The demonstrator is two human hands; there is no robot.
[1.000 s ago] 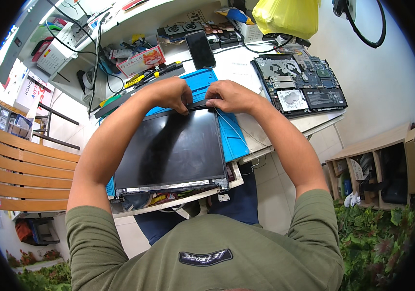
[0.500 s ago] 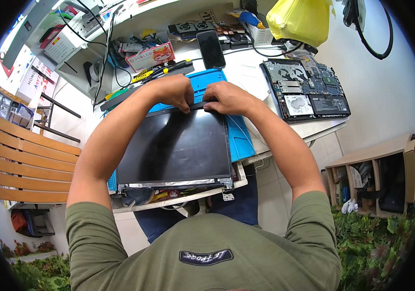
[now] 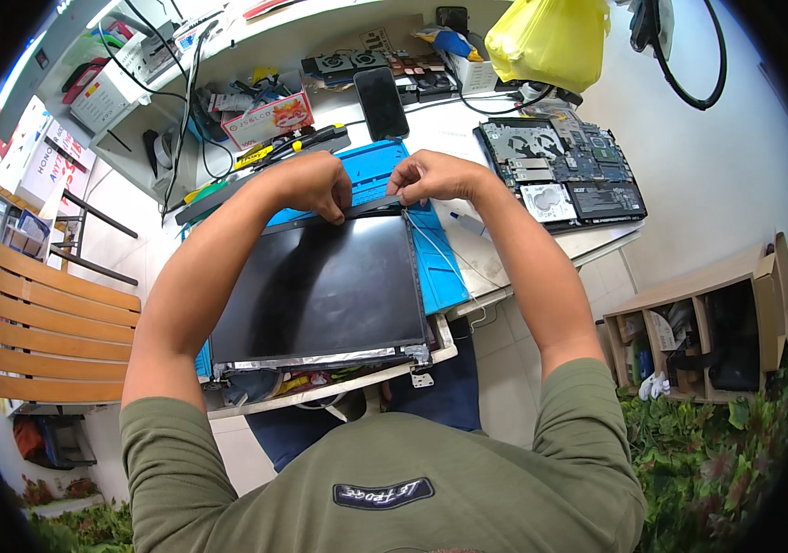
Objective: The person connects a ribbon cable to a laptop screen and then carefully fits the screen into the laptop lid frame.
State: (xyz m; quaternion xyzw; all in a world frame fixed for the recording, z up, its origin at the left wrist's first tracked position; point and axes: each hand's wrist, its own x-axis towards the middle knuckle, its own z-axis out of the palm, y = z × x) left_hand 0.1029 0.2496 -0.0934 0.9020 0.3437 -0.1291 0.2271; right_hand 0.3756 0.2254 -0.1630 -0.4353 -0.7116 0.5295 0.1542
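Observation:
A black laptop screen [image 3: 315, 290] lies flat in front of me, partly over a blue work mat [image 3: 442, 279]. Along its far edge runs a thin dark bezel strip [image 3: 373, 205]. My left hand [image 3: 320, 187] pinches the strip near the middle of that edge, fingertips close to the panel. Farther right, my right hand [image 3: 440, 175] has the strip's right part between thumb and fingers, slightly raised off the screen's corner. Silvery foil tape [image 3: 320, 360] shows along the near edge. A thin white cable [image 3: 438, 249] passes beside the right corner.
An opened laptop base [image 3: 560, 170] with bare circuit boards lies at the right. Behind the mat are a black phone [image 3: 381, 103], yellow-handled tools [image 3: 274, 150] and a small box [image 3: 269, 120] of parts. A yellow plastic bag [image 3: 548, 41] hangs at the back. A slatted wooden bench [image 3: 53, 323] stands left.
My right hand has shifted right along the far edge, and the strip's right part now stands lifted at the corner. My left hand still pinches the strip. The whole view has shifted slightly.

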